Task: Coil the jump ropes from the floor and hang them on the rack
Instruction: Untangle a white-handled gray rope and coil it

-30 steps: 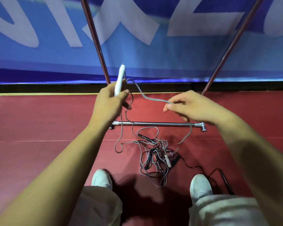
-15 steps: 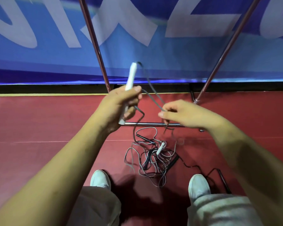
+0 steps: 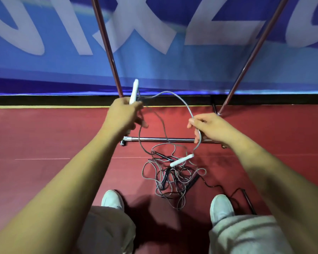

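Observation:
My left hand point(image 3: 124, 117) grips a white jump rope handle point(image 3: 134, 90) that points up, with grey cord loops hanging from it. The grey cord point(image 3: 180, 100) arcs over to my right hand point(image 3: 211, 128), which pinches it. Below that hand the cord drops to the second white handle point(image 3: 182, 160), which hangs just above the floor pile. A tangle of grey and black ropes point(image 3: 173, 178) lies on the red floor between my feet. The rack's base bar point(image 3: 163, 139) runs across the floor beyond the pile, and its two dark red uprights point(image 3: 106, 46) rise behind.
A blue banner with white letters point(image 3: 173, 61) covers the wall behind the rack. A black rope handle point(image 3: 248, 200) lies on the floor beside my right shoe point(image 3: 221, 208). My left shoe point(image 3: 112, 199) stands left of the pile.
My right hand has moved right and away from the left, drawing out a wide arc of grey cord. The second white handle has lifted off the pile and shifted right.

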`<state>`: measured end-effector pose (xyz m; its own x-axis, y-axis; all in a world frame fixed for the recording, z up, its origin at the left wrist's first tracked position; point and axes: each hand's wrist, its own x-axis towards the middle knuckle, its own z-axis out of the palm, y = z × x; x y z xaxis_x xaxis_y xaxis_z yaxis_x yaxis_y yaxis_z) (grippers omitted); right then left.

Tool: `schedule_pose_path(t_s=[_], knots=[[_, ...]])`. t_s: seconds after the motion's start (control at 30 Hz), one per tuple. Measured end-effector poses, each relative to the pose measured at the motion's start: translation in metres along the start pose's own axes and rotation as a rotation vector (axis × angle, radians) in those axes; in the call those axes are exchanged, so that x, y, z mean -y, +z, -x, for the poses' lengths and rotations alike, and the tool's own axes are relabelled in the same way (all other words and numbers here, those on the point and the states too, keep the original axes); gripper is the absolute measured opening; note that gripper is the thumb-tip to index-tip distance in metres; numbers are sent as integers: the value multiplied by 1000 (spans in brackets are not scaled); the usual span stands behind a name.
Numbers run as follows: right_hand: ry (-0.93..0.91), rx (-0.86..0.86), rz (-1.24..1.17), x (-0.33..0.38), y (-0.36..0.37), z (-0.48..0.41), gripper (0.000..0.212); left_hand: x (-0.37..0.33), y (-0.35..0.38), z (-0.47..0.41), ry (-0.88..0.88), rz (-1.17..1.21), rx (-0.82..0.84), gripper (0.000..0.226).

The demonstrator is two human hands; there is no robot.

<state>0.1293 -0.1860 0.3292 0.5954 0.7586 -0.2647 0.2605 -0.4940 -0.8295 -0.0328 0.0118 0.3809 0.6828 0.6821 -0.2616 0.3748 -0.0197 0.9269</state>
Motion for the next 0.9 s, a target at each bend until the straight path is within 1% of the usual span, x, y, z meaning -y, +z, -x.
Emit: schedule_pose_path(t_s=[0.03,0.07,0.13,0.17,0.2,0.27,0.33,0.4,0.43,0.5,0.57,0.7,0.8,0.87,0.9], knots=[[-28,-11,-20,7,2,3,26,6,2,1,11,-153,-59,13],[-47,-21,-43,14,5,8,26,11,4,2,47,-230,-84,13],[-100,-27,-38,29,9,19,25,18,11,4,143,-278,-66,14],[-146,-9,18,34,11,25,25,18,14,7,184,-284,-34,15],[-195,15,103,39,14,31,25,16,17,11,214,-288,28,16],[-263,27,206,46,17,39,25,12,24,25,232,-246,237,18],[-271,-11,160,49,20,43,27,13,31,40,207,-201,432,17],[-262,-46,43,50,20,48,30,20,35,46,173,-174,507,19],[-258,-54,16,49,19,50,30,23,36,47,163,-125,503,21],[-257,-26,46,44,16,54,26,23,33,47,156,34,420,24],[-239,44,92,33,14,56,20,19,29,50,180,173,363,19],[-205,86,149,8,15,54,17,7,23,60,216,315,337,24],[-172,127,165,-5,20,56,12,-7,19,65,215,387,294,23],[-152,112,198,-8,22,60,14,-18,18,70,222,398,287,22],[-151,74,199,-6,22,61,16,-22,18,72,225,383,277,21]])
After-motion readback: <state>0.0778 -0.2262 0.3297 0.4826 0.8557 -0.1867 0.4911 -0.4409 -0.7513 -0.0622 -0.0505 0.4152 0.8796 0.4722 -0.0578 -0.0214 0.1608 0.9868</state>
